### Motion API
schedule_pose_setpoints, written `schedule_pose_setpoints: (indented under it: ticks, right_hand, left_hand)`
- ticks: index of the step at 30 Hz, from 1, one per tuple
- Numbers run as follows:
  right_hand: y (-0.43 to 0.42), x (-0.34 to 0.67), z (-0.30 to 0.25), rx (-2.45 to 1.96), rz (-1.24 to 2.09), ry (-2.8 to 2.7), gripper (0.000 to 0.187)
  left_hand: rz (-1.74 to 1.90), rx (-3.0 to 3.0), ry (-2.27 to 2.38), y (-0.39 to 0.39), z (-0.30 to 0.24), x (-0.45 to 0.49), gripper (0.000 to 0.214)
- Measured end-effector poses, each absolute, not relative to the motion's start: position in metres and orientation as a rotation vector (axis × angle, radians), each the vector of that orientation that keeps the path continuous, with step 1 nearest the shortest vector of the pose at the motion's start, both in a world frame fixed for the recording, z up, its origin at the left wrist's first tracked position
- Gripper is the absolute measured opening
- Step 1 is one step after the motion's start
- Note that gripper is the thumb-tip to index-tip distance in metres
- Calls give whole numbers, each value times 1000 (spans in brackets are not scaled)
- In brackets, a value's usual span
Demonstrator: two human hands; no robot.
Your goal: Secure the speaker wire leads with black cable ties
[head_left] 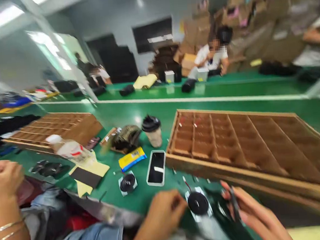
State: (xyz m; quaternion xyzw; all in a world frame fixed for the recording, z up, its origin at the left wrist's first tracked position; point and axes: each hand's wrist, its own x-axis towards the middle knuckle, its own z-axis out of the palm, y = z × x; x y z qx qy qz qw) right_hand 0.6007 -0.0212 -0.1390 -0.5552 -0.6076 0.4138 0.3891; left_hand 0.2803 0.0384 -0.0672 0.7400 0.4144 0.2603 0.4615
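At a green-topped factory desk point(113, 198), a worker's right hand point(255, 212) is closing its fingers on a thin black strip point(235, 204), while the left hand point(163, 214) is curling just beside a round black speaker on a silvery square backing point(198, 203); whether those left fingers are gripping anything cannot be told. The speaker is lying flat, face up, between the hands, so it shows no long axis, and its thin red wire point(187, 185) is pointing up and left. A large empty-celled wooden compartment tray point(246, 147) is standing just beyond it, its long side running off to the right. A second black speaker point(128, 183), a white-framed smartphone point(156, 167), a yellow-and-blue packet point(132, 159) and a black-lidded paper cup point(151, 130) are crowding the desk to the left. A neighbour's bangled hand point(4, 180) is resting at far left, and a white-shirted co-worker point(211, 56) is sitting among cardboard boxes point(197, 26) across the aisle.
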Motion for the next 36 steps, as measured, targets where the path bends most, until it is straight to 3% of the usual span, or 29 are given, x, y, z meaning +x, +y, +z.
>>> schedule_pose_setpoints:
  ticks: [3,7,23,36]
  right_hand:
    - [-43,596,-133,-1324,1244,-1432,57]
    - [-41,584,-132,-1365,1301,-1371,55]
    - [-23,576,-133,-1580,1372,-1286,47]
    - [-18,576,-125,-1637,1370,-1395,43]
  left_hand:
    - [867,1873,1054,15,-95,348,10]
    - [1175,2131,804,15,-93,382,9]
    - [1157,2593,271,45,-116,391,14]
    - [1179,2701,316,67,-118,388,8]
